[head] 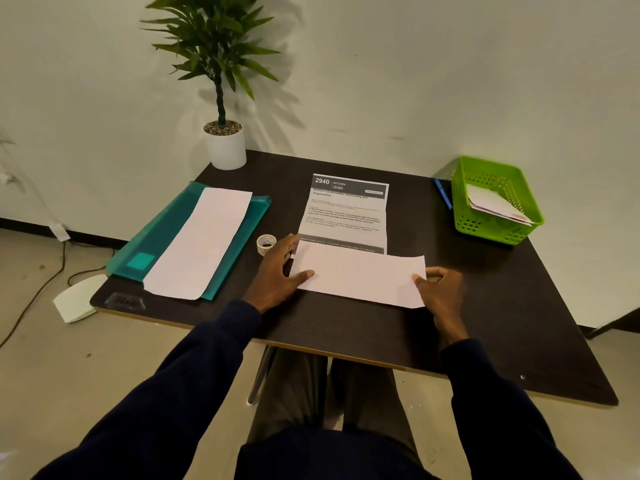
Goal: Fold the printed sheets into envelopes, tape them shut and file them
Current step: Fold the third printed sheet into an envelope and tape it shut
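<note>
A printed sheet [346, 213] lies face up in the middle of the dark table, its near third folded up over it as a blank white flap [360, 275]. My left hand [278, 271] presses the flap's left end, thumb on the paper. My right hand [441, 289] pinches the flap's right edge. A small roll of clear tape [266, 244] stands just left of the sheet, beside my left hand. A folded white sheet [204, 244] rests on a teal plastic folder [162, 233] at the left.
A green plastic basket [498, 202] holding folded white paper sits at the far right, with a blue pen [443, 194] beside it. A potted plant [223, 143] stands at the back left corner. The table's near edge [329, 355] runs above my knees.
</note>
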